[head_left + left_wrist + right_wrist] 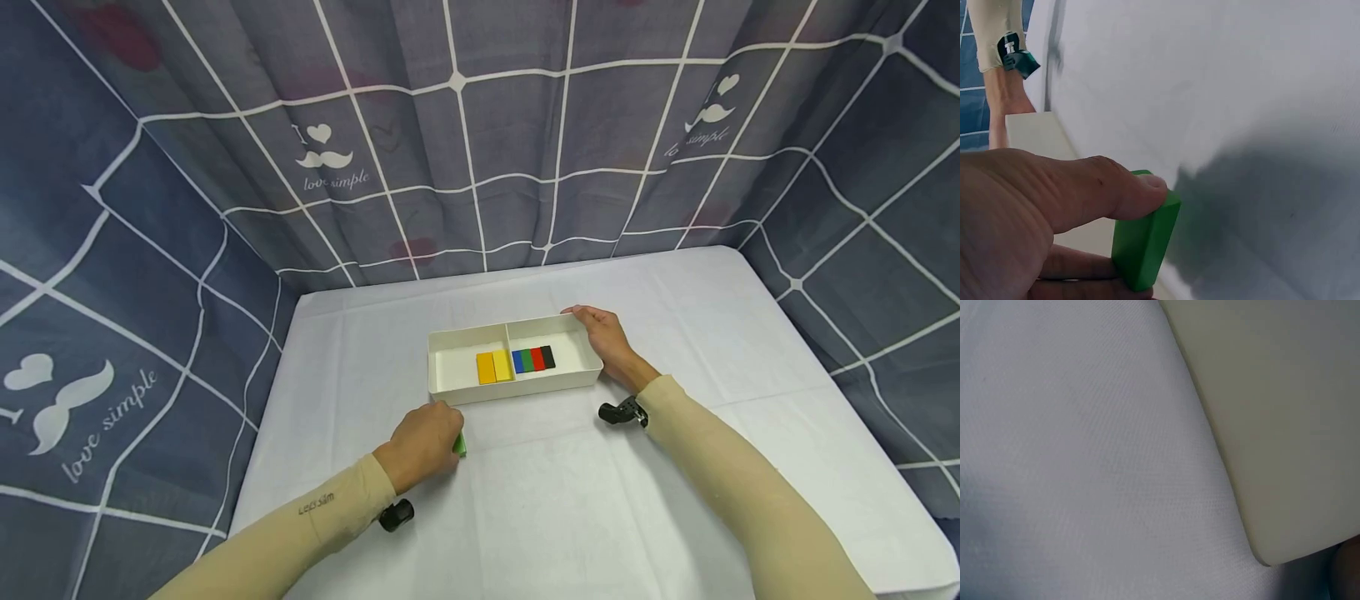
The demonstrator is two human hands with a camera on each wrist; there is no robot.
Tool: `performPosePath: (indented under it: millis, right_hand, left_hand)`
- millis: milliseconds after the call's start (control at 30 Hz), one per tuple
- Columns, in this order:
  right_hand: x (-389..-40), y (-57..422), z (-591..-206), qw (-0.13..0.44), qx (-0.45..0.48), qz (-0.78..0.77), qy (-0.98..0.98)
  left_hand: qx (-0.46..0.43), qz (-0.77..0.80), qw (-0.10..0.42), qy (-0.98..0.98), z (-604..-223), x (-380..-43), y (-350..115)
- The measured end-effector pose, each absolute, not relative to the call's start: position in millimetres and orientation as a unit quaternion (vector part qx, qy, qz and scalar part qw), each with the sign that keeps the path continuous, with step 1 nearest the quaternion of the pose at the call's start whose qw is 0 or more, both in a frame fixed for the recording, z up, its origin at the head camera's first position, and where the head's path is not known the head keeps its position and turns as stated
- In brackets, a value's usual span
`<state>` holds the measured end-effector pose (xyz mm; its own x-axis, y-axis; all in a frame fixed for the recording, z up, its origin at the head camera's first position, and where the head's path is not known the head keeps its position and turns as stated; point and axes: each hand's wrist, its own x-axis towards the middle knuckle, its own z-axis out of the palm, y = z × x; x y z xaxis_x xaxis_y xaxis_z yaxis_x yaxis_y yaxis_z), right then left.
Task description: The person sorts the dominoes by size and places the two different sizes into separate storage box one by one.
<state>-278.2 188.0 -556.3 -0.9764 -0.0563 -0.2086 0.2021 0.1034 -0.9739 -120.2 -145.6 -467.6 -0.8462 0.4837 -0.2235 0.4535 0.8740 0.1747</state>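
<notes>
In the head view, a white two-compartment box (pixel 480 394) sits on the table. Its left compartment has an orange block (pixel 486 368) and a yellow block (pixel 501 365). Blue (pixel 517 362), green (pixel 527 360), red (pixel 537 358) and black blocks (pixel 548 357) line up in the right one, beside the divider. My left hand (pixel 422 443), just in front of the box's near left corner, pinches a bright green block (pixel 1147 240) between thumb and fingers. My right hand (pixel 609 343) holds the box's right end, fingers at the far corner. The right wrist view shows mostly the box wall (pixel 1279 431).
A white cloth (pixel 555 500) covers the table. Dark blue checked curtains (pixel 510 133) stand along the back and both sides. Black wrist devices (pixel 396 515) hang beneath the sleeves.
</notes>
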Motion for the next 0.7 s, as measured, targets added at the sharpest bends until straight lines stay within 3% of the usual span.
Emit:
performPosePath:
  millis: [467, 700]
  right_hand:
    - [-279, 189, -556, 0.098, 0.048, -0.668, 0.736]
    - [-280, 188, -558, 0.097, 0.046, -0.670, 0.735]
  left_hand:
    - [0.260, 0.044, 0.107, 0.959, -420, -136, -149]
    - [0.262, 0.058, 0.072, 0.960, -394, -150, -151]
